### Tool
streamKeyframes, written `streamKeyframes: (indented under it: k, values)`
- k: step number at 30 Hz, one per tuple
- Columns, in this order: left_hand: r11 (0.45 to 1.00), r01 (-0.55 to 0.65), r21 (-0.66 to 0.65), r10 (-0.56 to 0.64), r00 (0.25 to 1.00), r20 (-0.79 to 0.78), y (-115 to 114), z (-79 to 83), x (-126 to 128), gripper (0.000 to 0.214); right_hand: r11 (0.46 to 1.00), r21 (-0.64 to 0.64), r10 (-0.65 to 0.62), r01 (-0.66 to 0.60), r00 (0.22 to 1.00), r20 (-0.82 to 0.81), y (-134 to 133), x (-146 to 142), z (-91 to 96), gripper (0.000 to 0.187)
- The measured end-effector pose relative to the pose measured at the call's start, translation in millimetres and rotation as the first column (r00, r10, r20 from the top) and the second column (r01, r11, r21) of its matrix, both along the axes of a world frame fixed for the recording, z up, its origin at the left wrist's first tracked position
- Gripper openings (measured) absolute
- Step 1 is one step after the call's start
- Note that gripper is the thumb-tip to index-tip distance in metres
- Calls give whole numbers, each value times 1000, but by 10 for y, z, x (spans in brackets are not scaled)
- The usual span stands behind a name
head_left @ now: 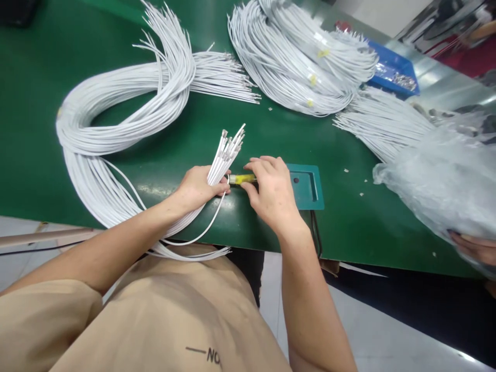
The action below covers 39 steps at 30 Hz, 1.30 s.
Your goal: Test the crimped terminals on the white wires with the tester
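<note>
My left hand (pixel 201 186) is closed around a bundle of white cables (pixel 225 160), whose metal-tipped ends fan upward above the fingers. One cable bends away from this bundle, and its end meets a yellow cylindrical piece (pixel 242 179) with a pale metal-looking collar. Around the yellow piece curl the fingers and thumb of my right hand (pixel 271 188), which hides its far end. Just behind that hand is a shallow teal tray (pixel 318 187) with a dark round spot. The held bundle runs down to the left into a large looped coil of white cables (pixel 112 139).
More white cable coils (pixel 287 62), with yellow ties, lie at the back. A blue bin (pixel 411 70) of small metal parts stands behind them. At right, clear plastic (pixel 445 170) covers other cables, near another person's hand (pixel 475 245). A black cord (pixel 315 232) hangs over the table's front edge.
</note>
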<state>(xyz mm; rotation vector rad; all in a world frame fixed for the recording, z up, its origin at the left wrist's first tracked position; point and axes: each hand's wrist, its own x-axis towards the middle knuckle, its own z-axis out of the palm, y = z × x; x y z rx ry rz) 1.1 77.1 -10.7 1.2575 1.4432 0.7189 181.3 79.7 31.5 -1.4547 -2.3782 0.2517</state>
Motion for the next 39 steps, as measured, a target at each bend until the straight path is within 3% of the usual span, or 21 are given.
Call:
streamKeyframes:
  k: [4, 8, 13, 17, 19, 22, 23, 24, 25, 27, 29, 31, 35, 39]
  values:
    - [999, -28, -32, 29, 999, 24, 5, 22, -36, 33, 1000, -8, -14, 13, 997, -72, -235, -179, 1, 19]
    - [997, -75, -8, 75, 997, 29, -33, 114, -78, 38, 980, -2, 200, -200, 980, 8, -536, -407, -107, 20]
    - [999, -39, -12, 40, 961, 275, -137, 211, -119, 50, 949, -14, 315, -316, 942, 113, -788, -627, -202, 23]
    - [998, -50, -35, 59, 935, 350, -216, 222, -133, 45, 957, -75, 284, -280, 958, 51, -962, -705, -193, 24]
    - [995, -72, -71, 93, 934, 344, -249, 216, -146, 38, 949, -183, 257, -258, 966, -28, -1014, -684, -126, 19]
    - [992, -67, -104, 98, 943, 320, -299, 218, -178, 35, 890, -383, 212, -247, 968, -133, -927, -565, 62, 23]
    - [993, -54, -102, 84, 947, 310, -317, 227, -189, 37, 867, -442, 163, -232, 969, -187, -848, -512, 131, 26]
    - [995, -37, -94, 64, 952, 299, -335, 242, -197, 39, 872, -468, 28, -146, 968, -250, -751, -457, 191, 32]
    - [996, -18, -82, 41, 957, 288, -355, 260, -202, 40, 881, -472, -137, -38, 933, -332, -646, -406, 238, 33]
    - [998, 13, -56, 2, 969, 247, -393, 305, -203, 41, 874, -471, -382, 117, 765, -518, -441, -327, 280, 24]
    - [998, 29, -51, -17, 977, 211, -423, 348, -195, 40, 854, -507, -469, 116, 594, -654, -293, -292, 261, 24]
    - [997, 20, -77, -1, 972, 235, -439, 377, -187, 38, 845, -533, -488, 49, 481, -728, -231, -304, 212, 25]
    - [997, -20, -81, 52, 908, 415, -417, 385, -189, 31, 836, -549, -498, -22, 393, -773, -310, -424, 145, 22]
    - [999, -50, -6, 48, 918, 393, -386, 375, -196, 26, 798, -594, -514, -102, 399, -759, -418, -536, 146, 18]
